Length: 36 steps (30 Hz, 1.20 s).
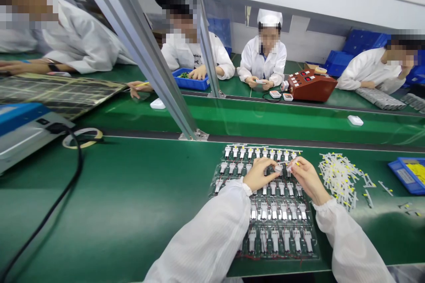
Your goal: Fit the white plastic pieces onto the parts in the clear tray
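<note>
Green counter [159,185] fills the foreground; beyond it, a green strip [265,117] runs crosswise, and co-workers in white coats sit along the far side. At my far left stands a blue-and-grey device [26,135] with a black cable [79,170], near a tape roll [67,142]. Directly before me lies a clear tray [314,254], holding rows of white parts [275,241] with thin red wires. Both hands are positioned above its upper rows. My left hand [260,174] grips a small white piece [278,168] between thumb and fingers; my right hand [307,179] pinches a white strip [292,166] just beside it. I cannot tell whether the two items touch. Right of the tray: a loose pile of yellow-marked strips [337,181], then a blue bin [396,169] containing yellow material [416,171].
</note>
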{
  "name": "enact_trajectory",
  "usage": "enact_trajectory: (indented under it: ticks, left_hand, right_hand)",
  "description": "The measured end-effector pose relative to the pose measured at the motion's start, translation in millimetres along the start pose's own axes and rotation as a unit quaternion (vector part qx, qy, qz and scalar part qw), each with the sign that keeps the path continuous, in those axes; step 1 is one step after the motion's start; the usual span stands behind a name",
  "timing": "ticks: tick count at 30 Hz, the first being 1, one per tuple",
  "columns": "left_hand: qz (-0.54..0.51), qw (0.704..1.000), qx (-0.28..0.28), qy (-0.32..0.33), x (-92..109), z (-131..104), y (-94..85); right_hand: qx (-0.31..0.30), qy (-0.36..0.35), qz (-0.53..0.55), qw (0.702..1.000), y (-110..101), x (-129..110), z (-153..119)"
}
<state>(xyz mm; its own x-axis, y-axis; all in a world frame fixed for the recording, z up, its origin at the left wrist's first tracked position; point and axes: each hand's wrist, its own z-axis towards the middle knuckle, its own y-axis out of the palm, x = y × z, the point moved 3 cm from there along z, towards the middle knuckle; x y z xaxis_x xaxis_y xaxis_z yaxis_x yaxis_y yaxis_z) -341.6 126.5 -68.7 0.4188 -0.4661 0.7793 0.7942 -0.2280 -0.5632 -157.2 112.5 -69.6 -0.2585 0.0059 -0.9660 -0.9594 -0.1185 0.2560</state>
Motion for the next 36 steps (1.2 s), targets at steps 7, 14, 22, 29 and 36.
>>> enact_trajectory:
  ticks: [7,14,22,29,36]
  left_hand:
    - [-0.04,0.999,0.001,-0.019,-1,1,-0.1]
    - [-0.055,0.998,0.003,-0.011,-1,2,0.0]
    - [-0.073,0.997,-0.001,-0.021,-2,2,0.3]
    - [-0.081,0.996,0.0,-0.029,-1,2,-0.8]
    - [-0.095,0.994,-0.001,-0.047,-3,3,-1.4]
  right_hand:
    - [0.016,-0.069,-0.036,0.997,5,5,0]
    - [0.016,-0.137,-0.097,0.986,16,3,-10]
    - [0.017,-0.147,-0.113,0.982,18,5,-12]
    - [0.026,-0.159,-0.101,0.982,18,4,-12]
    - [0.026,-0.158,-0.108,0.981,16,7,-13]
